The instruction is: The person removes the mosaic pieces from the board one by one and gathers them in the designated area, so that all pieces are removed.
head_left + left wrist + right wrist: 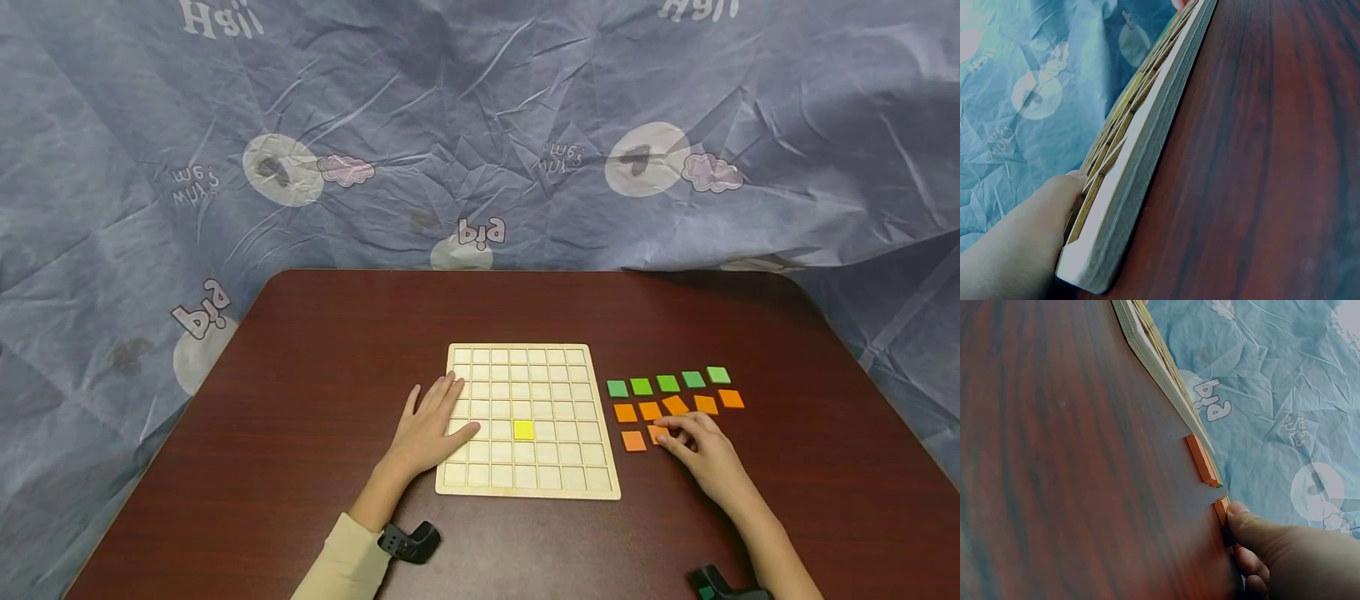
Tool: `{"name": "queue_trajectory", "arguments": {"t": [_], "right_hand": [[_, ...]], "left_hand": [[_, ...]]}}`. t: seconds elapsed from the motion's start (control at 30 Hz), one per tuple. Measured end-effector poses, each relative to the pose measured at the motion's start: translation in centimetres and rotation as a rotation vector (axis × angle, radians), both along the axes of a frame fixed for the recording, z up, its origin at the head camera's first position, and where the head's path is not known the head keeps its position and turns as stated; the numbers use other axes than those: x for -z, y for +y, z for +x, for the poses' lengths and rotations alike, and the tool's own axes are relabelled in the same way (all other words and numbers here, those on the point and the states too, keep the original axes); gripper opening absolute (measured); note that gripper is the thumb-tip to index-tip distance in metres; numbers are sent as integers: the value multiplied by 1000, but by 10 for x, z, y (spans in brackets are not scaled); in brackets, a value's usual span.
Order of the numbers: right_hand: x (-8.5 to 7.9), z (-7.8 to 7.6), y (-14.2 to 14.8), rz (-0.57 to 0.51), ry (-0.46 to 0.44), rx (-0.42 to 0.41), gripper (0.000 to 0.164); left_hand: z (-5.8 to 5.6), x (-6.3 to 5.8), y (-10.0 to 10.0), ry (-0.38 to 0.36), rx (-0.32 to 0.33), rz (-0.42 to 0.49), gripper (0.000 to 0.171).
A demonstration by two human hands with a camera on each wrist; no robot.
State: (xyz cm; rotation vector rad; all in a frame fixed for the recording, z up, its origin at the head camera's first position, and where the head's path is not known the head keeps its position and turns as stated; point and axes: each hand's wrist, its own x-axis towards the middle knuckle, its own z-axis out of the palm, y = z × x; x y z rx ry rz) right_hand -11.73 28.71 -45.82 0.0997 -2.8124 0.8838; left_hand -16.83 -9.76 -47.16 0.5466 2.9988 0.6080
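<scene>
A pale wooden grid board [528,497] lies on the table, with one yellow square tile [523,430] in a cell right of my left hand. My left hand [429,429] rests on the board's left edge, fingers spread and straight, thumb over the outer cells. To the board's right, my right hand [701,454] pinches an orange square tile [657,434] between thumb and fingertips, down at the table surface. The right wrist view shows the thumb against that tile [1221,511], while the other fingers are partly hidden. Another orange tile [633,441] lies just to its left.
Behind the right hand runs a row of several orange tiles [625,412], and beyond it a row of several green tiles [641,387]. The dark red-brown table [360,350] ends at a hanging blue printed cloth [420,108]. Each wrist wears a black camera mount [408,543].
</scene>
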Motion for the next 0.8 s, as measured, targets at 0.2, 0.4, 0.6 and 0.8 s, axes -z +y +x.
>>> {"name": "queue_trajectory", "arguments": {"t": [0.2, 0.4, 0.6, 0.8], "right_hand": [[-1, 0, -1, -2, -18, 2, 23], [-1, 2, -1, -2, -20, 13, 23], [-7, 6, -3, 19, 23, 81, 17], [-20, 6, -18, -4, 72, 123, 15]], "left_hand": [[-1, 1, 0, 7, -3, 2, 76], [-1, 2, 0, 7, 1, 3, 76], [0, 0, 1, 7, 9, 7, 76], [-1, 1, 1, 8, 6, -6, 76]]}}
